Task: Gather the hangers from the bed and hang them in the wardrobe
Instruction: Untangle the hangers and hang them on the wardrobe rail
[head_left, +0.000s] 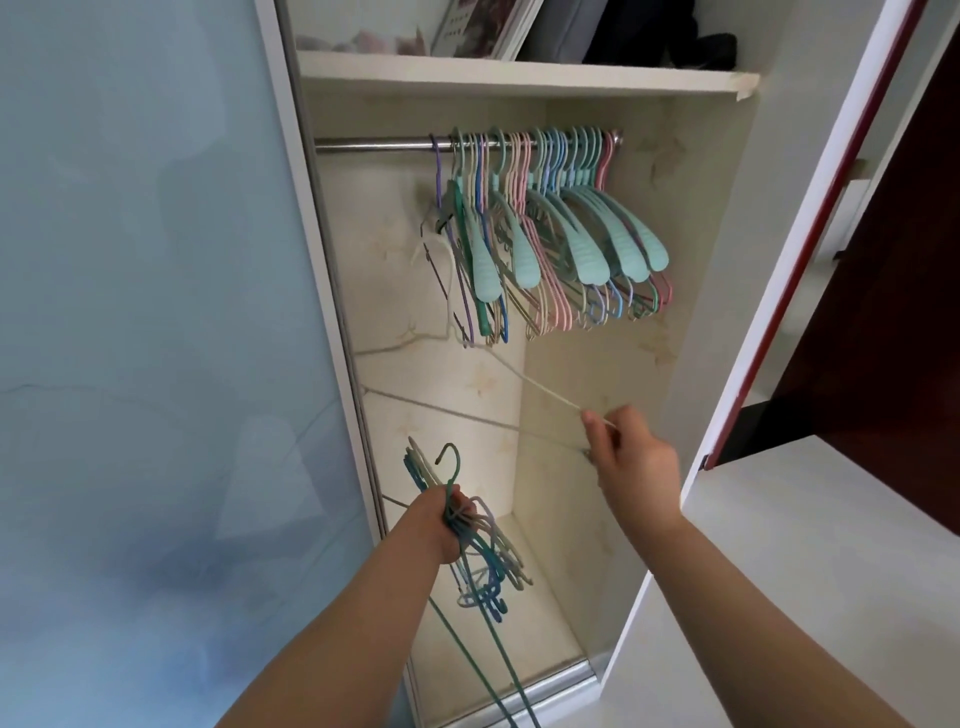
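Cream-papered, the open wardrobe compartment (597, 338) faces us, its steel rod (374, 144) already crowded toward the right with pastel plastic hangers (545, 228). Our left hand (447, 525) grips a tangled bundle of thin wire hangers (488, 561) low by the door edge; we judge they could snag together or slip loose. Our right hand (618, 447) pinches one pale thin hanger (550, 396), blurred, which might catch on those already hung.
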